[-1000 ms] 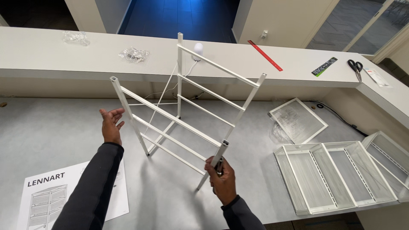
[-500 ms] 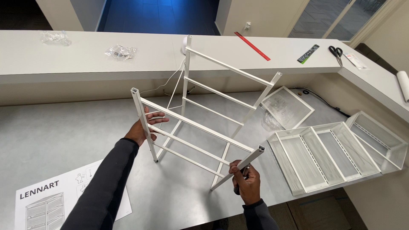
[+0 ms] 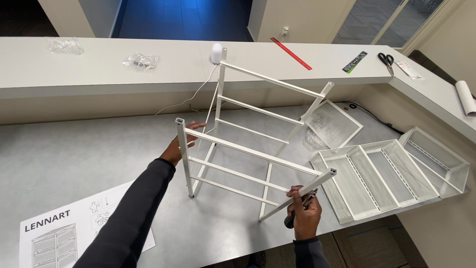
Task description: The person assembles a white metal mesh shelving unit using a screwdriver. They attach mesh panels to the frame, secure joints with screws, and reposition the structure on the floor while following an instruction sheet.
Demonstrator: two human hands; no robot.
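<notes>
A white metal frame (image 3: 248, 154) of thin posts and cross rails stands on the grey table (image 3: 74, 164). My left hand (image 3: 181, 144) rests against the near left post, fingers spread around it just below its top. My right hand (image 3: 303, 213) grips the near right post low down, and a dark tool handle shows in the same fist. The frame leans a little, its far posts rising toward the counter behind.
White mesh drawers (image 3: 391, 171) lie side by side at the right, with a flat mesh panel (image 3: 333, 124) behind them. An instruction sheet (image 3: 64, 235) lies at the front left. The raised counter (image 3: 148, 74) holds plastic bags, a red ruler (image 3: 291, 53) and scissors (image 3: 386, 60).
My left hand has gone from open in the air to holding the near left post. The frame has swung lower and more level. The view has shifted left.
</notes>
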